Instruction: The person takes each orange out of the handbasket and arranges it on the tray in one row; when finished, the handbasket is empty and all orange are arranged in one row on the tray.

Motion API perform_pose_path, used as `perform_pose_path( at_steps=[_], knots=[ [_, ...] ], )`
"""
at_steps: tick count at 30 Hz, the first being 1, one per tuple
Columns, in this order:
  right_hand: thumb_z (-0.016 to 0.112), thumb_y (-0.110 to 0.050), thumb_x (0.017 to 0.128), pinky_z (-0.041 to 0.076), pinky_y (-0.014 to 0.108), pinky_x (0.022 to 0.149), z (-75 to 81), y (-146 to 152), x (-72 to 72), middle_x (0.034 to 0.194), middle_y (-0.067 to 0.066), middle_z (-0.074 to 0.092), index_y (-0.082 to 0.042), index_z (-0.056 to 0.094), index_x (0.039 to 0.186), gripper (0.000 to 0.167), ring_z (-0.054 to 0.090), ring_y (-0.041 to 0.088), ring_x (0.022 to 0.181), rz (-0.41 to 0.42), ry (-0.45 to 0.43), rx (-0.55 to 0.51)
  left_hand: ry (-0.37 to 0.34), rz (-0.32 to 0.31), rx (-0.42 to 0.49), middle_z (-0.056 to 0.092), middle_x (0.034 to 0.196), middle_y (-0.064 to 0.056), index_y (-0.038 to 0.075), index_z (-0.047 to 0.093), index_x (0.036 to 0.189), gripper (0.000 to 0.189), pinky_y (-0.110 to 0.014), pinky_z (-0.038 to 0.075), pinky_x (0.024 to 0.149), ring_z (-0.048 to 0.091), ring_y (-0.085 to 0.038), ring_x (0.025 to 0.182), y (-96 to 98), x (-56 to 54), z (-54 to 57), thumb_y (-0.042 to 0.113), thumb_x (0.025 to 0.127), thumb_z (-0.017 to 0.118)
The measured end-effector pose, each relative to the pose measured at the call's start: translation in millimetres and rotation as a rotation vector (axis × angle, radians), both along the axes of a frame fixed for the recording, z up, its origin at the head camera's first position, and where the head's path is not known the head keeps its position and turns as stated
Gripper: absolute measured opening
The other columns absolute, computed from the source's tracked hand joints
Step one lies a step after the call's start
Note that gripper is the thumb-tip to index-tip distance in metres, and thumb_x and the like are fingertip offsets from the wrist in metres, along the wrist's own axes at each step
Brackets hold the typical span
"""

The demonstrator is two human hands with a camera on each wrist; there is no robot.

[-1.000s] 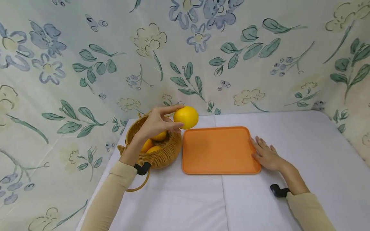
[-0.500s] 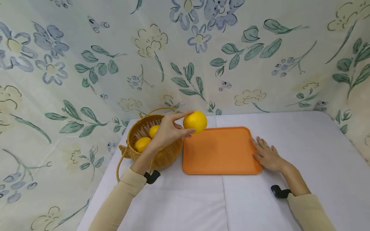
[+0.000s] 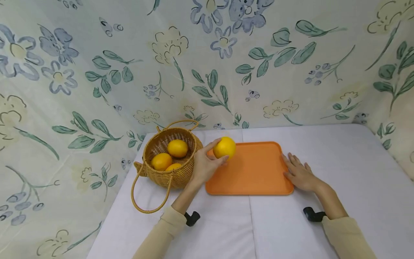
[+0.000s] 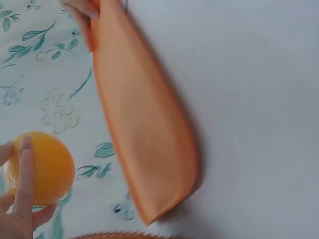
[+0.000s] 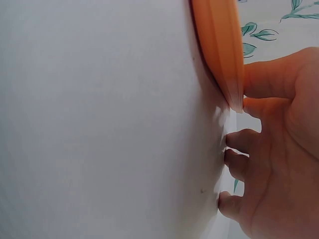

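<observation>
My left hand (image 3: 205,166) pinches a yellow-orange orange (image 3: 225,148) between thumb and fingers, holding it above the left end of an orange tray (image 3: 252,172). In the left wrist view the orange (image 4: 50,169) looks round and smooth, with one finger lying across it. Just left of that hand stands a wicker basket (image 3: 184,178) with several oranges (image 3: 177,148) visible inside. At the tray's right edge, my right hand (image 3: 301,174) rests with fingers spread on the cloth. The right wrist view shows its thumb and a fingertip against the tray's rim (image 5: 234,74).
A white cloth (image 3: 220,226) covers the table. One basket handle (image 3: 152,210) hangs down in front onto the cloth; the other stands up at the back. Behind the table hangs a floral curtain (image 3: 207,54).
My left hand has carried the orange right and down, from over the basket to above the tray's left end. The basket's contents are now uncovered. My right hand stays in place.
</observation>
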State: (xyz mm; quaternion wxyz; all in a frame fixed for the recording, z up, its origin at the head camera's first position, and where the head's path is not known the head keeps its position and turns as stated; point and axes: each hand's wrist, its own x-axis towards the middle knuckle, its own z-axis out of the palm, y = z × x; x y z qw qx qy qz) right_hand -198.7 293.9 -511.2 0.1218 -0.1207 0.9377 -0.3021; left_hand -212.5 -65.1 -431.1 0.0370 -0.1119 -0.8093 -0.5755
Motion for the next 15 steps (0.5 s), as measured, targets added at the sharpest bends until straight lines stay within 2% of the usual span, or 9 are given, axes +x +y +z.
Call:
perform_pose_path(
  at_steps=[1, 2, 4, 6, 7, 10, 15],
  knots=[
    [0.05, -0.023, 0.107, -0.008, 0.081, 0.117, -0.1, 0, 0.0, 0.166, 0.038, 0.0, 0.003, 0.013, 0.163, 0.072, -0.003, 0.06, 0.153, -0.002, 0.001, -0.001, -0.008, 0.015, 0.01, 0.072, 0.127, -0.021, 0.02, 0.059, 0.147, 0.066, -0.02, 0.055, 0.049, 0.077, -0.028, 0.065, 2.5, -0.3, -6.2, 0.013, 0.086, 0.085],
    [0.05, -0.022, 0.107, -0.009, 0.081, 0.117, -0.2, 0, -0.1, 0.166, 0.038, 0.0, 0.003, 0.013, 0.163, 0.072, -0.003, 0.06, 0.153, -0.003, 0.001, -0.002, -0.018, 0.03, 0.029, 0.072, 0.127, -0.021, 0.02, 0.059, 0.147, 0.066, -0.022, 0.058, 0.052, 0.077, -0.032, 0.067, 4.9, -1.4, -12.0, 0.013, 0.086, 0.085],
    [0.05, -0.022, 0.107, -0.009, 0.081, 0.117, -0.5, -1, -0.1, 0.167, 0.038, 0.0, 0.002, 0.013, 0.163, 0.072, -0.003, 0.06, 0.153, -0.006, 0.0, -0.005, -0.03, 0.064, 0.068, 0.066, 0.139, -0.019, 0.02, 0.06, 0.147, 0.066, -0.026, 0.061, 0.056, 0.077, -0.037, 0.07, 9.6, -4.1, -22.3, 0.013, 0.086, 0.085],
    [0.05, -0.023, 0.107, -0.009, 0.081, 0.117, -0.7, -1, 0.2, 0.167, 0.037, 0.0, 0.002, 0.013, 0.164, 0.072, -0.003, 0.06, 0.153, -0.006, -0.001, -0.001, -0.038, 0.092, 0.106, 0.065, 0.139, -0.018, 0.019, 0.06, 0.146, 0.065, -0.027, 0.063, 0.06, 0.077, -0.037, 0.072, 14.4, -7.4, -31.4, 0.011, 0.086, 0.085],
    [0.05, -0.023, 0.107, -0.009, 0.081, 0.117, -1.0, -1, 0.1, 0.167, 0.037, 0.0, 0.002, 0.013, 0.164, 0.072, -0.003, 0.06, 0.153, -0.007, -0.001, 0.001, -0.04, 0.105, 0.124, 0.061, 0.144, -0.016, 0.019, 0.061, 0.146, 0.065, -0.028, 0.064, 0.063, 0.078, -0.035, 0.072, 17.0, -9.0, -35.3, 0.01, 0.086, 0.085],
    [0.05, -0.022, 0.107, -0.009, 0.081, 0.117, -1.6, 0, 0.5, 0.167, 0.037, 0.0, 0.001, 0.012, 0.164, 0.072, -0.003, 0.06, 0.153, -0.008, 0.001, 0.008, -0.05, 0.138, 0.156, 0.06, 0.143, -0.016, 0.019, 0.06, 0.147, 0.065, -0.026, 0.064, 0.066, 0.079, -0.026, 0.073, 25.2, -12.8, -44.4, 0.011, 0.087, 0.084],
    [0.05, -0.022, 0.107, -0.009, 0.081, 0.117, -1.6, -2, 0.7, 0.167, 0.037, -0.001, 0.001, 0.012, 0.164, 0.072, -0.004, 0.059, 0.154, -0.013, 0.0, 0.004, -0.069, 0.214, 0.205, 0.067, 0.134, -0.017, 0.022, 0.061, 0.146, 0.067, -0.029, 0.064, 0.065, 0.079, -0.024, 0.071, 34.3, -19.7, -57.3, 0.01, 0.085, 0.085]
  ],
)
